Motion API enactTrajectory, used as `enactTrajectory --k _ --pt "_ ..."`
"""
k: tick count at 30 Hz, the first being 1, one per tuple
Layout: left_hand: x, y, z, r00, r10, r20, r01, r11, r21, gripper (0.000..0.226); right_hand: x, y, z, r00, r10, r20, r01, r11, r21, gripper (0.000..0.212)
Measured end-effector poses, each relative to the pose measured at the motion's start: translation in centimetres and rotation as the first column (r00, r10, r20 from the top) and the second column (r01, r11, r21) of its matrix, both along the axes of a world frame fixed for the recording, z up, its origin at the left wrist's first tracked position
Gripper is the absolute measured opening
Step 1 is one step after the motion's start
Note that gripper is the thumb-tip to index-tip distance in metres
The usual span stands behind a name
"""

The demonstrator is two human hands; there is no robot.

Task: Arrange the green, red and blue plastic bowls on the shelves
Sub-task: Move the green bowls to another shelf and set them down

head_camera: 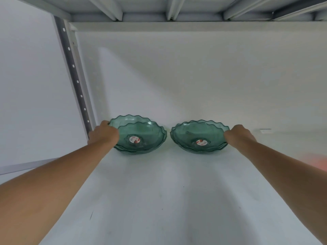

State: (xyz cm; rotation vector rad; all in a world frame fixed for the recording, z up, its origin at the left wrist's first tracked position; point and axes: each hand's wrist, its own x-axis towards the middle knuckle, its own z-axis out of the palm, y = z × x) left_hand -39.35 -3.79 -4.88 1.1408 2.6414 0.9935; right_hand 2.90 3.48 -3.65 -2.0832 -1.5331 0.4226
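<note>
Two small stacks of see-through green bowls with wavy rims sit side by side near the back of a white shelf (159, 191). The left green stack (141, 133) is skewed, its upper bowl shifted right of the lower one. My left hand (103, 134) grips its left rim. The right green stack (196, 137) is nested more evenly, and my right hand (239, 136) grips its right rim. Each top bowl has a round red-and-white sticker in its middle. I see no red or blue bowls clearly.
A perforated metal upright (74, 73) stands at the shelf's left edge. The underside of the upper shelf (177, 9) hangs overhead. The white back panel (194, 71) is just behind the bowls. A blurred reddish patch (320, 161) shows at the right edge.
</note>
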Motion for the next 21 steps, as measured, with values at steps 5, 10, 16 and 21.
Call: enactTrajectory --k 5,10,16,21 --pt "-0.4 2.0 -0.7 0.995 0.101 -0.014 -0.102 0.967 -0.234 0.048 -0.1 -0.1 -0.8 0.993 0.07 0.098 -0.063 0.996 -0.067 0.011" --pt "-0.1 -0.5 -0.4 0.977 -0.186 -0.105 0.178 0.981 -0.078 0.059 0.2 0.7 -1.1 0.972 0.147 0.181 -0.144 0.989 -0.029 0.04" --pt "2.3 -1.4 3.3 0.846 -0.457 -0.273 0.449 0.888 -0.096 0.07 -0.9 -0.6 2.2 0.852 0.301 0.428 -0.369 0.926 0.083 0.064" --pt "7.5 -2.6 4.1 0.76 -0.551 -0.345 0.52 0.834 -0.186 0.074 -0.9 -2.9 3.0 0.782 0.395 0.483 -0.484 0.872 0.07 0.064"
